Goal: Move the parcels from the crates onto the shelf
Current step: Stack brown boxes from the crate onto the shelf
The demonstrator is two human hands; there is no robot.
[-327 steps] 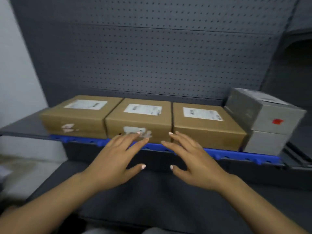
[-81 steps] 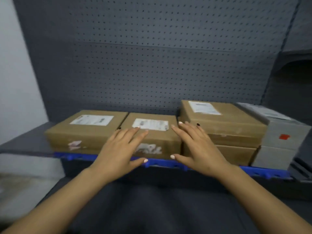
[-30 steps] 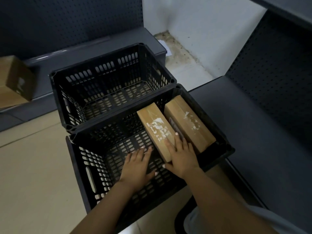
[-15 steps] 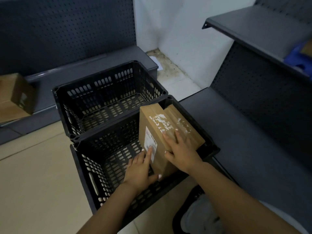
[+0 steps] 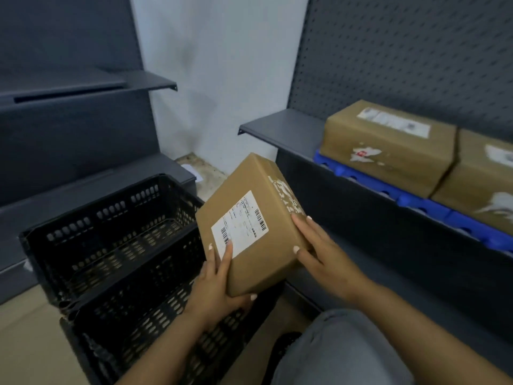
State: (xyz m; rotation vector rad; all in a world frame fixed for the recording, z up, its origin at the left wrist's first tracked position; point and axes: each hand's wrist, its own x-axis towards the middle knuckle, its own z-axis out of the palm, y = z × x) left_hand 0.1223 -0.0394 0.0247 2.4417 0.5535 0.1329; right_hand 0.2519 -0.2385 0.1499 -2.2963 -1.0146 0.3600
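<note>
A brown cardboard parcel [image 5: 254, 218] with a white barcode label hangs tilted in the air above the near black crate [image 5: 133, 309]. My left hand [image 5: 219, 282] grips its lower left corner from beneath, thumb under the bottom edge. My right hand [image 5: 319, 248] holds its right side, thumb on the front face. The grey shelf [image 5: 286, 126] at right carries two brown parcels [image 5: 388, 145] on a blue strip [image 5: 416, 201]. A second black crate [image 5: 111, 218] stands behind the near one.
A white wall fills the corner between two dark pegboard shelving units. A lower grey shelf [image 5: 388, 273] runs below the parcels at right. Another grey shelf [image 5: 83, 84] sits at upper left. My grey-clad knee [image 5: 341, 348] is at the bottom.
Both hands have lifted the parcel up out of the near crate and to the right. The view has swung up toward the shelf with the parcels.
</note>
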